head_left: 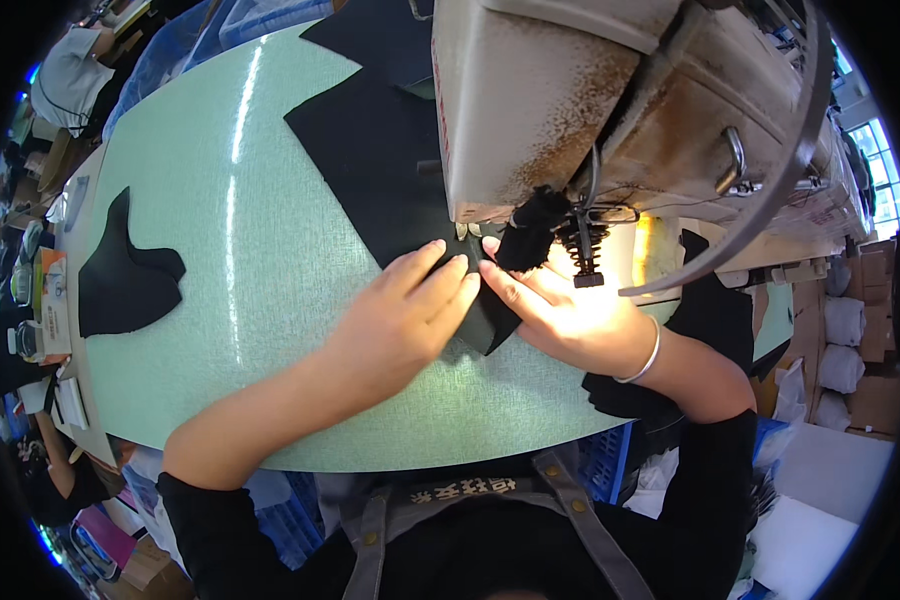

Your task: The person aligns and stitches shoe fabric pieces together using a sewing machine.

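Grey apron [370,535] in front, two hands at black sheet [370,165]

Beyond the apron, a pale, stained sewing machine [540,110] stands over the far right part of the green surface [200,380]. Just below its head, the right hand [565,320], with a silver bangle [646,350] at the wrist, stretches its fingers to the sheet. The left hand [395,310] is loosely curved, fingertips laid on the black material. Whether either hand pinches it, I cannot tell. This sheet reaches from the surface's far edge to the machine. Another black cut piece [130,270] lies at the left edge. Past the far left edge, a person [70,80] in a pale top is visible.
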Motion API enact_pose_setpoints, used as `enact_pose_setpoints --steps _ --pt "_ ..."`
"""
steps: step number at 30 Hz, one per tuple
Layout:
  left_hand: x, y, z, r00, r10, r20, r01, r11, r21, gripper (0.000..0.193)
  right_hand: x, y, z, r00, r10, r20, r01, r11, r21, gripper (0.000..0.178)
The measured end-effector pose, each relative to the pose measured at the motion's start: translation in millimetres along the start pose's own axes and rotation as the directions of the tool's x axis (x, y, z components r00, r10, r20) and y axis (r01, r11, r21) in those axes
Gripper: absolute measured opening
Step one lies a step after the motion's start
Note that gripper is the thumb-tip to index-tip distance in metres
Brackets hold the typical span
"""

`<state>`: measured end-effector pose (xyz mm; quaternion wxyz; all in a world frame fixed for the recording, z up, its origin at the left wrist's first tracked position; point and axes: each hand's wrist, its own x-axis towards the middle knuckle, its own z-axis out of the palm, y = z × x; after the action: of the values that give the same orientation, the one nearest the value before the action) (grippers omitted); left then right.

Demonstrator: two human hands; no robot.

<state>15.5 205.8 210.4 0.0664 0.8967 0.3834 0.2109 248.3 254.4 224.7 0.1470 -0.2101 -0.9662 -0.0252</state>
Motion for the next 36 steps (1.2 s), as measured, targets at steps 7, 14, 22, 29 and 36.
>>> enact_pose_setpoints --steps 7,14,22,29,36 --pt "2.4 -17.6 -14.8 0.998 -0.005 0.070 0.017 0.986 -0.167 0.036 -3.2 38.7 0.2 0.988 0.013 0.155 -0.074 0.915 0.397 0.031" --pt "8.6 -23.5 -9.4 0.999 -0.011 0.040 0.015 0.995 -0.097 0.031 -2.6 45.6 31.6 0.978 0.054 -0.199 0.011 0.950 0.312 0.011" --pt "5.9 -24.1 -16.0 0.997 0.062 0.040 -0.055 0.986 -0.160 0.031 -9.0 14.8 -4.5 0.949 -0.074 0.306 0.179 0.928 -0.328 0.045" --pt "7.4 -22.4 -13.8 0.998 0.064 -0.028 -0.067 0.989 -0.130 0.028 -8.0 21.8 6.3 0.865 0.105 0.490 -0.345 0.834 0.430 0.044" --pt "9.8 -27.4 -12.2 0.996 0.064 -0.056 -0.065 0.998 -0.013 0.027 -20.5 39.7 24.7 0.835 0.214 0.508 -0.526 0.581 0.620 0.041"
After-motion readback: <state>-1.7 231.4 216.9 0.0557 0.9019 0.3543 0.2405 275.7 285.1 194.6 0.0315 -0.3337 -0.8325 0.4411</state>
